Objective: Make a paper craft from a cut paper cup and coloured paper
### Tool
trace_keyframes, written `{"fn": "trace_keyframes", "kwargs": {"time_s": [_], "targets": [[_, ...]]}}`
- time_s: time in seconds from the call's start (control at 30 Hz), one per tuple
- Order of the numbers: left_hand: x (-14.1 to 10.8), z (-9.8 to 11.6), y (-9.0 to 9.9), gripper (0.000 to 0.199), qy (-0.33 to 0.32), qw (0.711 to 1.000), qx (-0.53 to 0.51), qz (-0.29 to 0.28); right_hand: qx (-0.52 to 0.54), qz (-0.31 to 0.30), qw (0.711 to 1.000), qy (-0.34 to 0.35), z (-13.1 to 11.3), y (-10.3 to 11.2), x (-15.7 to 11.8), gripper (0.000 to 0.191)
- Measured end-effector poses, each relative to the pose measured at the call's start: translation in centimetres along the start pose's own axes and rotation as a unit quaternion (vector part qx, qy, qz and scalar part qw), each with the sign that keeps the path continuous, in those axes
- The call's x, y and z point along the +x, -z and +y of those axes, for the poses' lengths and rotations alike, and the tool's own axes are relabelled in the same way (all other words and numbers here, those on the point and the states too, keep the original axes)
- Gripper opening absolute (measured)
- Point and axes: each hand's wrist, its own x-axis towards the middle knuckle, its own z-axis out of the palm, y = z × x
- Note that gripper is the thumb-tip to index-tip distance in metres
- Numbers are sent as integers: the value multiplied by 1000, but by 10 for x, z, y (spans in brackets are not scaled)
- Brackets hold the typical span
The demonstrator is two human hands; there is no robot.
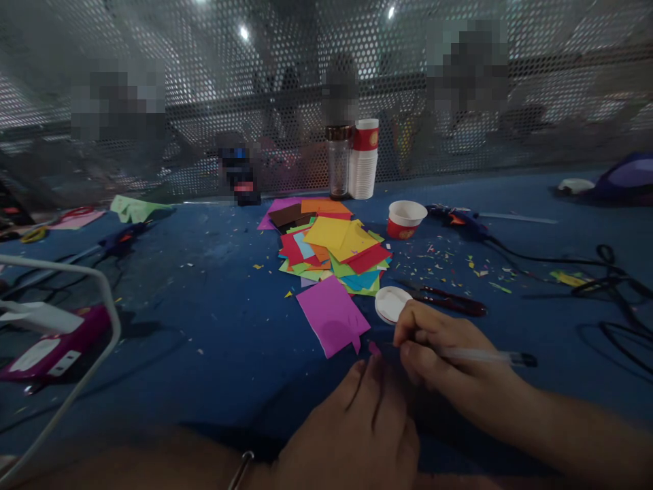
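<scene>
My right hand [449, 350] is closed round a pen [484, 354] with a clear barrel and a dark end cap. Its tip points left, toward a small purple paper scrap [375, 348]. The fingers of my left hand [357, 422] are pressed together on that scrap, low over the blue table [224, 327]; part of the scrap is hidden beneath the fingertips. Just beyond lies a cut purple paper sheet [332, 314]. A round white disc [392, 304] rests beside my right hand, with dark red-handled scissors [449, 299] behind it.
Coloured paper sheets [347, 238] are piled ahead, near a red-and-white paper cup [405, 219]. Stacked cups [364, 163] and a clear bottle [339, 163] stand by the mesh screen. Glue guns [466, 223] trail cables at right. A purple box-like device [56, 344] lies left behind a white bar.
</scene>
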Motion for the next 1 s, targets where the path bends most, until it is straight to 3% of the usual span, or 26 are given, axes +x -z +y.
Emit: {"fn": "trace_keyframes", "kwargs": {"time_s": [0.4,0.67,1.0], "targets": [[-5,2,-4,34,-19,998,-13,-53,9,-8,1000,1,2,-1,2,9],[-3,2,-5,35,-7,1000,11,-21,-1,-11,1000,-8,4,-2,3,9],[-5,2,-7,34,-23,999,3,-37,13,-21,1000,-2,3,-2,1,9]]}}
